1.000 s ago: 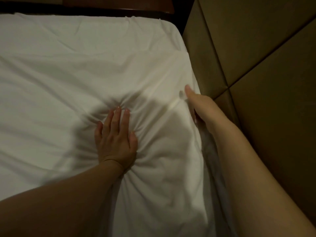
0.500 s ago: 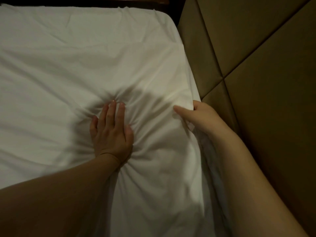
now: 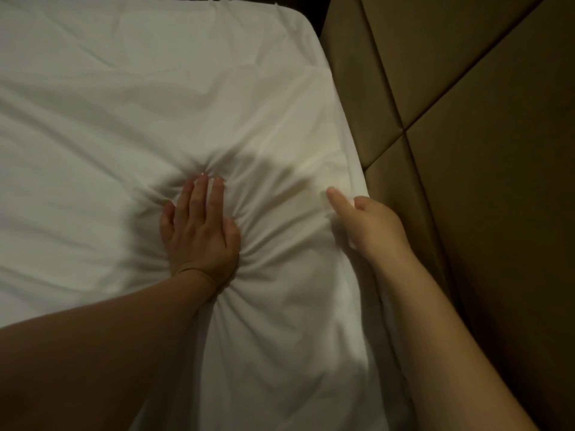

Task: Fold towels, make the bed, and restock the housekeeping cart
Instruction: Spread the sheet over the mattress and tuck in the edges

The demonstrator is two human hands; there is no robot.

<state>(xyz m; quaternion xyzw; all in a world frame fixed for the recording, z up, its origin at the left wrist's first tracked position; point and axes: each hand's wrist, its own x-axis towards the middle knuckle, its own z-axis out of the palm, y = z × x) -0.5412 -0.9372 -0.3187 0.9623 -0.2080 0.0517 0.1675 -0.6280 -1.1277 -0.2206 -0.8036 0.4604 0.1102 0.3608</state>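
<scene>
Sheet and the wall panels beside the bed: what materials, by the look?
Sheet: thin woven fabric, probably cotton or blend, matte; it puckers into fine radiating creases under the left hand. Wall panels: padded upholstery, perhaps faux leather, tan, faint sheen; recessed seams between panels. Dim light leaves it open.

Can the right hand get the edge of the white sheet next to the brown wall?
Probably yes: the right hand grips the white bed sheet right at its edge, beside the tan padded wall panel; nothing lies between.
</scene>
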